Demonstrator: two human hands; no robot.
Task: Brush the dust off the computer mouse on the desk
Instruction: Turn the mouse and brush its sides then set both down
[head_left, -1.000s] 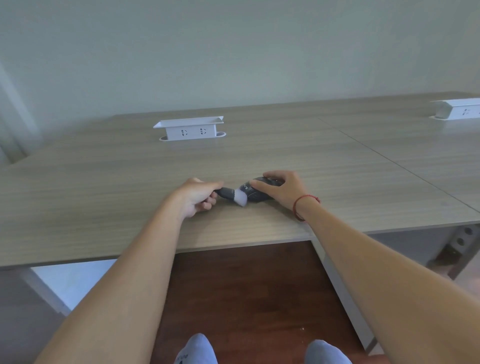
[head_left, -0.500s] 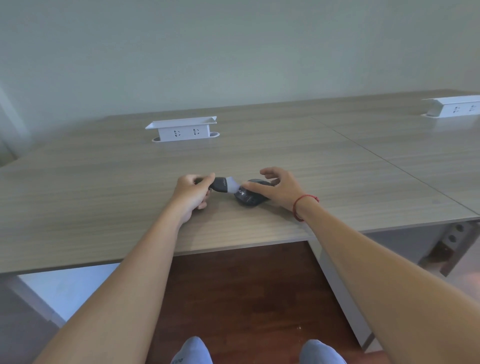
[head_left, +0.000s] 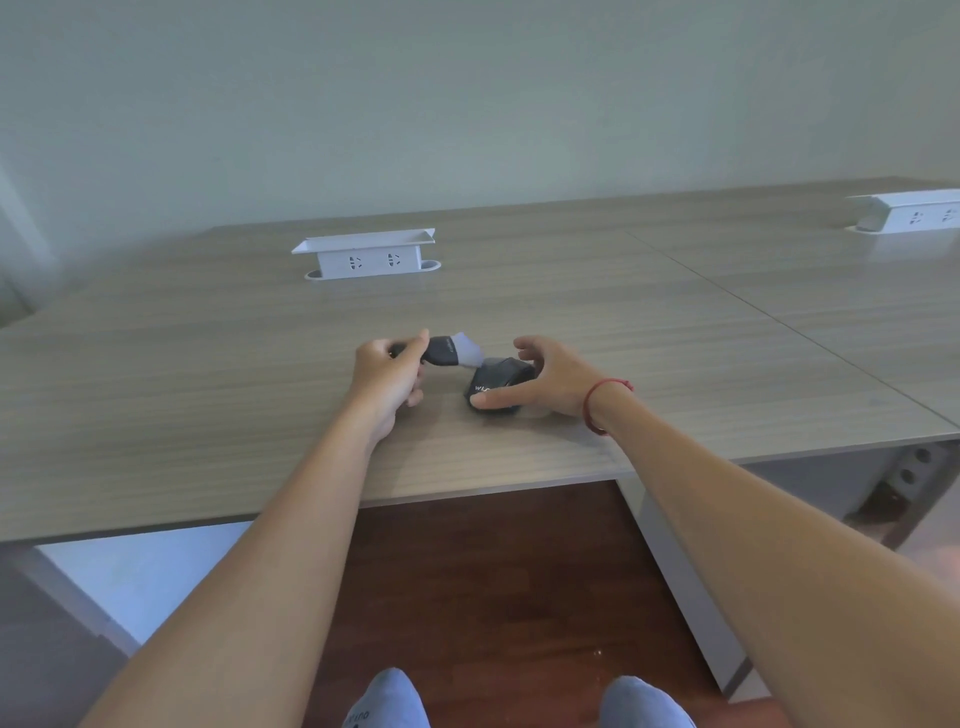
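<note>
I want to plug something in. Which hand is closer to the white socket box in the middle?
Left. The left hand is nearer the socket box, almost straight below it; the right hand lies farther right, on the mouse.

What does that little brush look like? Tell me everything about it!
The brush is small, with a short dark handle and a tuft of pale grey bristles that fans out wider toward the tip. The left hand is closed around the handle end, so that part is hidden. The brush lies almost level above the desk, pointing to the right, tilted slightly down. Its bristle tips reach the far top edge of the black mouse, which the right hand steadies.
</note>
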